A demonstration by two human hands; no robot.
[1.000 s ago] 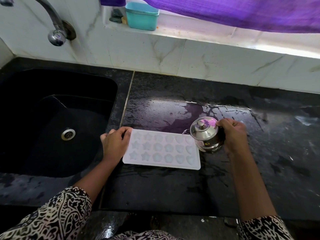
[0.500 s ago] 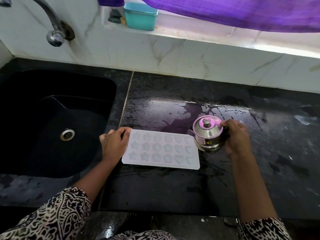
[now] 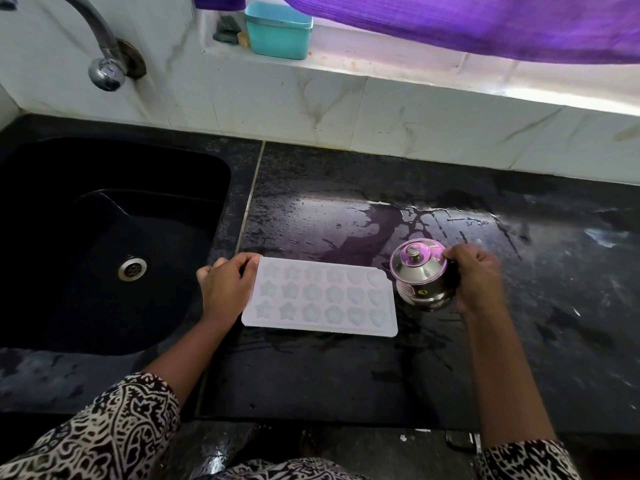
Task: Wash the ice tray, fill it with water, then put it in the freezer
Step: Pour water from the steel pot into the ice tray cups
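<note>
Gripping the tray [image 3: 320,296] edge with my left hand [image 3: 223,289] so it cannot slide; my right hand [image 3: 479,278] grasps the kettle [image 3: 420,275], upright just beside.

A single wide-angle camera, worn on the person's head, is looking forward and steeply down onto the black table [image 3: 346,375]. It is sitting close: both forearms are showing from the bottom edge, and patterned sleeves [image 3: 104,438] are filling the lower corners. The left hand [image 3: 225,289], the ice tray [image 3: 322,299], the steel pot [image 3: 420,275] and the right hand [image 3: 478,278] are lying just below the middle of the frame. The sink [image 3: 52,202] is taking up the left side, and the tap [image 3: 104,64] is showing at the top left. The tiled wall [image 3: 415,116], the window ledge [image 3: 381,64] and the purple curtain [image 3: 485,26] are running along the top. The lens is bending the wall line downward toward the right.
</note>
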